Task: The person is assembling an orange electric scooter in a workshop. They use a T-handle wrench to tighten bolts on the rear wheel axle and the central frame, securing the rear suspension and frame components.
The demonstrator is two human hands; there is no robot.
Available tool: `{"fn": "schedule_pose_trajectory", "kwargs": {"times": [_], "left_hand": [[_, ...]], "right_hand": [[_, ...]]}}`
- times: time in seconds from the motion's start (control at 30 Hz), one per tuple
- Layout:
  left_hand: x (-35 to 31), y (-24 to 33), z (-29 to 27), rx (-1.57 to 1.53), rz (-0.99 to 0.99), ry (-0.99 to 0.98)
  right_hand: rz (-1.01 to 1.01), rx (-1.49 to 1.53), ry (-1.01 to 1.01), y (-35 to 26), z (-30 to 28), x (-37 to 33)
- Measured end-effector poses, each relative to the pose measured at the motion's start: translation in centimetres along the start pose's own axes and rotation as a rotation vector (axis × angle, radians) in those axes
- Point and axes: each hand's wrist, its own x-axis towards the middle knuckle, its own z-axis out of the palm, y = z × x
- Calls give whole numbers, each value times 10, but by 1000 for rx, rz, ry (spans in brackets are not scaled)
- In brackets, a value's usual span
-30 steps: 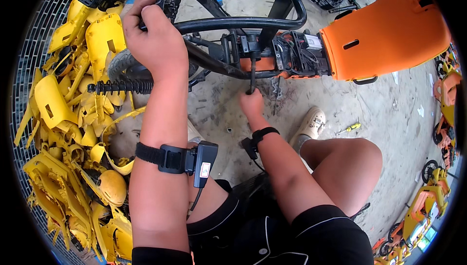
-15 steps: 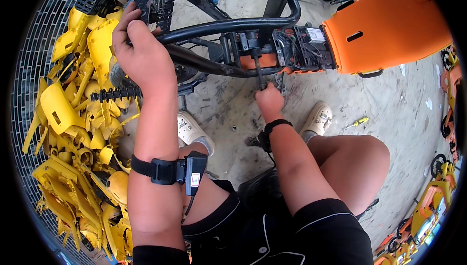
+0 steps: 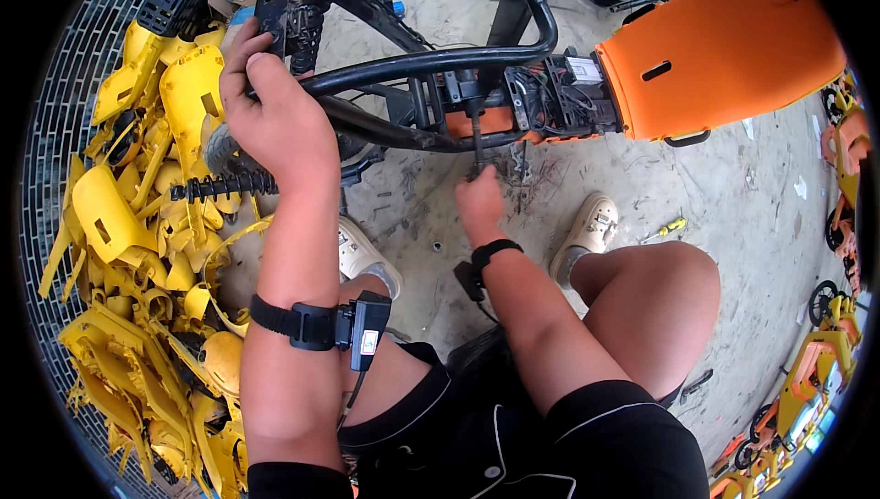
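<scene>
1. Slightly leftward against the frame, the right hand [image 3: 479, 206] has swung since half a second ago, bringing the slim dark rod [image 3: 477, 137] in its fist closer to straight; the left hand has stayed at the same end of the frame.
2. Right hand: closed in a fist around the near end of the rod, whose far end meets a blocky black fitting [image 3: 463, 87] at the middle of the frame.
3. Left hand [image 3: 280, 123]: fingers bent beside the left end of the black tubular frame [image 3: 440, 59]; whether they grip it cannot be told.
4. Smooth, glossy round tubing makes up the frame, which lies across the far side of the scene, bending in a rounded corner at the far right.
5. Exposed wires and dark ribbed parts fill its right section, next to a broad, matte orange panel [image 3: 724, 50] with a slot cut through it.
6. On the left, a coiled black spring [image 3: 220, 186] juts out beside heaped yellow panels [image 3: 110, 210], curved, hard-looking shells with rectangular cut-outs.
7. Grey, stained floor [image 3: 752, 224] spreads beneath; a yellow-handled screwdriver [image 3: 665, 230] lies on it, right of the right shoe [image 3: 587, 227].
</scene>
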Motion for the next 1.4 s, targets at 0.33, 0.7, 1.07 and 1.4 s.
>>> {"fn": "schedule_pose_trajectory", "kwargs": {"times": [0.33,0.7,1.07,1.4], "left_hand": [[-2,0,-3,17,24,8],[-6,7,-6,45,-67,22],[-8,3,-7,9,-15,40],[-6,0,-2,30,17,60]], "right_hand": [[36,373,-171,4,12,10],[22,-103,-95,9,-13,19],[-94,-176,-20,40,-20,49],[55,409,-291,7,16,12]]}}
